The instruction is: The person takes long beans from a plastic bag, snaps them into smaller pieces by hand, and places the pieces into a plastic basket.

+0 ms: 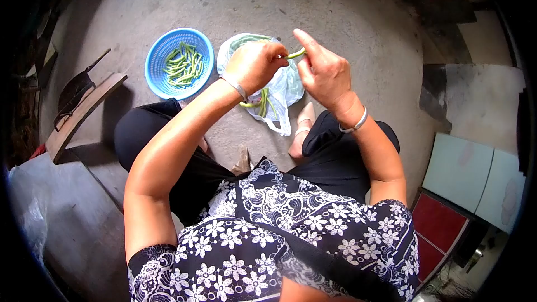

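Note:
Between my two hands is a green bean (pixel 295 54), held up above a plastic bag. My left hand (pixel 256 64) pinches one end of it with closed fingers. The other end is gripped by the thumb and bent fingers of my right hand (pixel 327 72), whose index finger points up and away. Below lies the thin white plastic bag (pixel 286 86), with several green beans (pixel 264 103) showing at its near side; my left hand hides part of it. Left of the bag stands a blue plastic basket (pixel 150 72) with many cut bean pieces (pixel 183 66) in it.
Grey concrete floor (pixel 335 0) surrounds the bag and basket. At left, a curved wooden board (pixel 89 113) with a dark blade-like tool (pixel 72 92) stands near a grey slab (pixel 72 201). A pale green and red cabinet (pixel 458 168) is at right. My feet (pixel 302 134) are near the bag.

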`<move>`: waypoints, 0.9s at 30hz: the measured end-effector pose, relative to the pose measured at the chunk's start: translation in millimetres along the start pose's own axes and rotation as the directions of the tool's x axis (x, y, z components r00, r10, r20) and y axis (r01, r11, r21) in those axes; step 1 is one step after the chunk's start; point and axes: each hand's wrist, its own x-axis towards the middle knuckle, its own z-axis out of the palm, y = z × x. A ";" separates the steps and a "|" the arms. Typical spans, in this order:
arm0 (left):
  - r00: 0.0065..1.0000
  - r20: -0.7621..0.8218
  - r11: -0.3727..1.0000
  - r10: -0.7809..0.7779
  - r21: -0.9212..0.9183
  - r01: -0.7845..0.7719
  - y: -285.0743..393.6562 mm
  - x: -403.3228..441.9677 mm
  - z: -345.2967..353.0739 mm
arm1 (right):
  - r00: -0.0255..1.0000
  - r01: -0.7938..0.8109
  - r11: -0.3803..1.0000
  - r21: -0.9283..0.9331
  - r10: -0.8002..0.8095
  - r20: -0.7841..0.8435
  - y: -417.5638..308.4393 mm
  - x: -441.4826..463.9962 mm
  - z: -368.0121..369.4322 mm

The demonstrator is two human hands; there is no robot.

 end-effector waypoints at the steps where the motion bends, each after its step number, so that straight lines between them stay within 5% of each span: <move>1: 1.000 -0.010 1.000 0.012 -0.001 -0.012 2.3 -0.2 0.9 | 0.997 0.066 0.997 0.031 -0.064 -0.037 -2.9 0.5 1.6; 3: 0.997 -0.039 0.990 -0.070 -0.124 0.064 2.3 1.1 2.4 | 0.976 0.194 0.977 0.086 -0.183 -0.119 -7.8 0.9 4.2; 7: 0.954 -0.068 0.831 -0.292 -0.511 0.218 -12.9 12.3 -4.7 | 0.996 0.005 0.994 0.109 0.005 -0.092 -5.2 -1.3 -9.1; 9: 0.929 -0.010 0.647 -0.371 -0.720 0.251 -14.0 13.8 -17.1 | 0.993 -0.102 0.992 -0.080 0.106 0.050 18.3 -1.1 -12.2; 11: 0.923 0.008 0.564 -0.385 -0.790 0.242 -8.5 11.3 -27.3 | 0.999 0.042 0.974 -0.224 -0.039 0.018 54.5 -11.4 -3.7; 14: 0.933 0.029 0.477 -0.360 -0.853 0.211 -8.6 10.5 -37.6 | 0.998 0.004 0.964 -0.265 0.012 0.059 74.0 -19.5 0.3; 16: 0.940 0.004 0.440 -0.342 -0.883 0.164 -4.0 9.6 -40.1 | 0.948 -0.264 0.964 0.021 0.255 0.189 71.2 -15.2 3.6; 18: 0.939 -0.065 0.473 -0.338 -0.874 0.111 2.2 9.7 -39.2 | 0.860 -0.499 0.776 0.385 0.391 0.327 66.9 -14.7 13.1; 21: 0.959 -0.233 0.871 -0.163 -0.490 0.029 6.2 8.8 -40.6 | 0.683 -0.724 0.439 0.532 0.357 0.637 40.5 1.5 4.6; 25: 0.996 -0.091 0.818 -0.021 -0.574 -0.035 13.6 7.1 -34.5 | 0.600 -0.770 -0.163 0.617 0.143 0.787 27.9 16.5 8.1; 27: 0.996 -0.072 0.844 0.049 -0.531 -0.080 14.9 5.0 -31.2 | 0.651 -0.680 -0.328 0.655 0.141 0.746 24.4 18.7 10.3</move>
